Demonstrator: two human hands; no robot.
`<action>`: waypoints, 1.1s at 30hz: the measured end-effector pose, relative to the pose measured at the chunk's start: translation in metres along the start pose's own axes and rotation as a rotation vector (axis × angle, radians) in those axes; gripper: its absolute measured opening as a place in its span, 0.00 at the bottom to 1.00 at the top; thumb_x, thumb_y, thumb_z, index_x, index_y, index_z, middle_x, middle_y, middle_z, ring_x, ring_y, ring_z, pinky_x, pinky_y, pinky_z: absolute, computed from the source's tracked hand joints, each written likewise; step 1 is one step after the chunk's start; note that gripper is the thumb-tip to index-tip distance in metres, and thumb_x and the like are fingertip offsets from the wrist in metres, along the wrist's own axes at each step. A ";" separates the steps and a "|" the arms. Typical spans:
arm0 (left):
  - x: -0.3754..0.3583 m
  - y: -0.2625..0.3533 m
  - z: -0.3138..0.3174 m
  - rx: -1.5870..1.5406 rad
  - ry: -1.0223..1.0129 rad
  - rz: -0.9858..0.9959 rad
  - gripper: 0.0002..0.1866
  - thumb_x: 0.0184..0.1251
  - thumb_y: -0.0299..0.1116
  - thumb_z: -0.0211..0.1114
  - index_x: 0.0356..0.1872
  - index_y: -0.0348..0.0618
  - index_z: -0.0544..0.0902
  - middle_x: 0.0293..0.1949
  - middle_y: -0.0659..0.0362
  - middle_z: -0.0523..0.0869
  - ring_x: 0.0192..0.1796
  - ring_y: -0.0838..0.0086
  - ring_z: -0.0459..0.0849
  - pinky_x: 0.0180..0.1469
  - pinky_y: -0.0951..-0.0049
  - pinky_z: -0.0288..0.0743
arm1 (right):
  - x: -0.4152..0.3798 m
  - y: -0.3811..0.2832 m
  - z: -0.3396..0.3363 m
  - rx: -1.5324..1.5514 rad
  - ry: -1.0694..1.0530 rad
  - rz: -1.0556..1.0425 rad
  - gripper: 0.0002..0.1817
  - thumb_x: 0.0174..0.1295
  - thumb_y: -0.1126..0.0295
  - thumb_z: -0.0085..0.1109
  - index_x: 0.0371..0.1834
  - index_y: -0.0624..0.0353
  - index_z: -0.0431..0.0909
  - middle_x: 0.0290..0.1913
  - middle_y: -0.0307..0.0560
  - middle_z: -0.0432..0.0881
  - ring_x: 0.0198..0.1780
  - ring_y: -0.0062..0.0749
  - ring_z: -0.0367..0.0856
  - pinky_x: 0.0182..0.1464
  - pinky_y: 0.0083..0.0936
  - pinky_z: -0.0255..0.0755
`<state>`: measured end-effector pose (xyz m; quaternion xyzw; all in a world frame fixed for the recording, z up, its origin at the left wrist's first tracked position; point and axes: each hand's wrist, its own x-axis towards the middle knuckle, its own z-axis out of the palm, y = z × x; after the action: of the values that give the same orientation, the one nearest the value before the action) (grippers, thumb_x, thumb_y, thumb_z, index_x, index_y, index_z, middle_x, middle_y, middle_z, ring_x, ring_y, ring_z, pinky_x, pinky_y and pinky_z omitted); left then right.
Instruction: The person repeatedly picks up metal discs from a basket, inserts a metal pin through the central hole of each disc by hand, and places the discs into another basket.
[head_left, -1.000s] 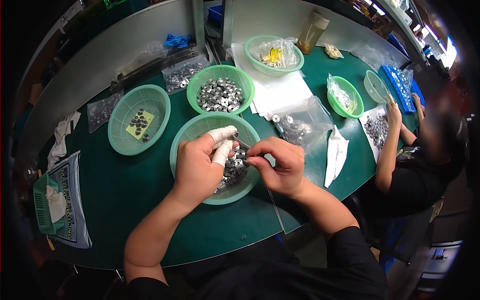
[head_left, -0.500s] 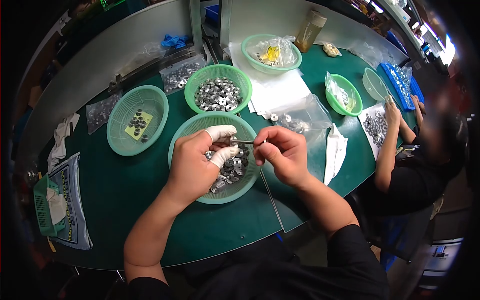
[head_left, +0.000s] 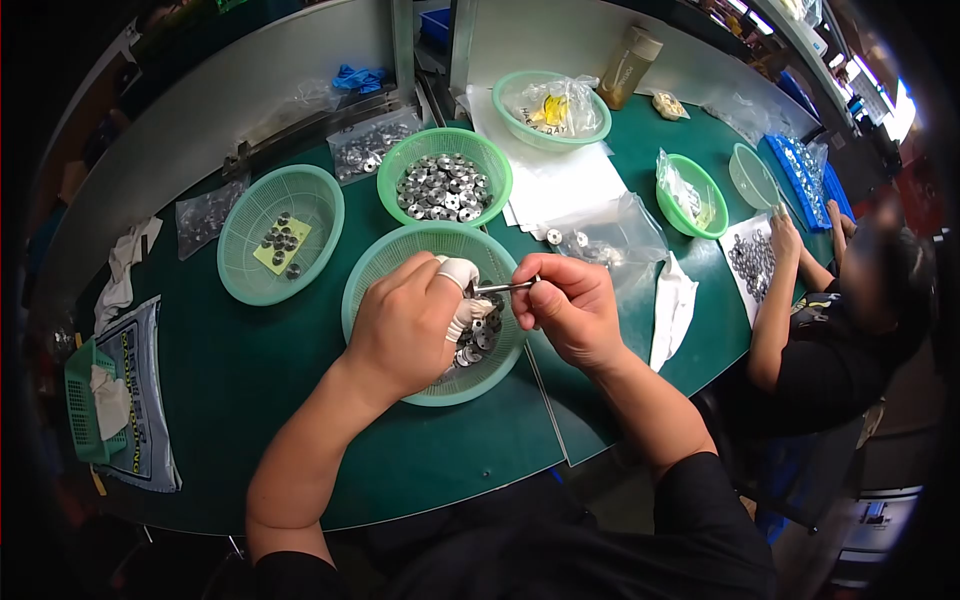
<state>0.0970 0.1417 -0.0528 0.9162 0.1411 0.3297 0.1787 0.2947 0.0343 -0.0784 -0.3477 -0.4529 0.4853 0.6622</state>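
Note:
My left hand (head_left: 405, 325), white finger cots on its thumb and index finger, is closed over a green basket (head_left: 372, 290). Its fingers pinch a small round metal part that they mostly hide. From the right, my right hand (head_left: 570, 310) grips a thin metal rod-like tool (head_left: 507, 287) between thumb and fingers. The tool's far end reaches in to the left fingertips. Below, several loose metal discs (head_left: 487, 340) with holes lie in the basket. Just behind stands another green basket (head_left: 506, 178) full of similar discs (head_left: 442, 188).
To the left, a green basket (head_left: 238, 255) holds discs on yellow paper (head_left: 268, 262). Bags of parts (head_left: 372, 145) lie behind. On the right are a clear bag (head_left: 635, 235), a white cloth (head_left: 674, 315), a green bowl (head_left: 713, 220) and a co-worker's hand (head_left: 786, 235).
My left hand has rolled over, so its back now hides more of the metal part. The right hand still holds the tool, slightly shifted. The whole view has moved a little.

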 end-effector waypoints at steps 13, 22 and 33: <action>0.001 0.005 0.004 -0.209 -0.013 -0.034 0.07 0.60 0.25 0.68 0.32 0.34 0.78 0.26 0.47 0.80 0.31 0.49 0.82 0.31 0.53 0.73 | 0.002 -0.003 -0.004 0.058 -0.045 0.042 0.11 0.76 0.70 0.59 0.50 0.69 0.81 0.34 0.41 0.81 0.33 0.20 0.77 0.37 0.18 0.72; 0.007 0.018 -0.012 -0.716 -0.248 -0.431 0.09 0.70 0.31 0.67 0.35 0.35 0.79 0.25 0.48 0.82 0.29 0.50 0.83 0.32 0.57 0.74 | 0.001 -0.007 0.001 -0.253 -0.054 -0.165 0.11 0.76 0.69 0.60 0.50 0.68 0.81 0.35 0.41 0.81 0.33 0.20 0.77 0.37 0.18 0.72; 0.003 0.010 -0.004 0.136 0.055 0.093 0.15 0.52 0.26 0.73 0.42 0.33 0.83 0.33 0.51 0.81 0.34 0.55 0.82 0.32 0.59 0.77 | 0.003 -0.011 0.003 0.112 0.045 0.157 0.14 0.76 0.63 0.60 0.47 0.66 0.80 0.28 0.39 0.75 0.26 0.19 0.67 0.30 0.19 0.62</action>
<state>0.0984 0.1352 -0.0444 0.9224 0.1256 0.3524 0.0965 0.2955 0.0339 -0.0668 -0.3555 -0.3812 0.5524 0.6505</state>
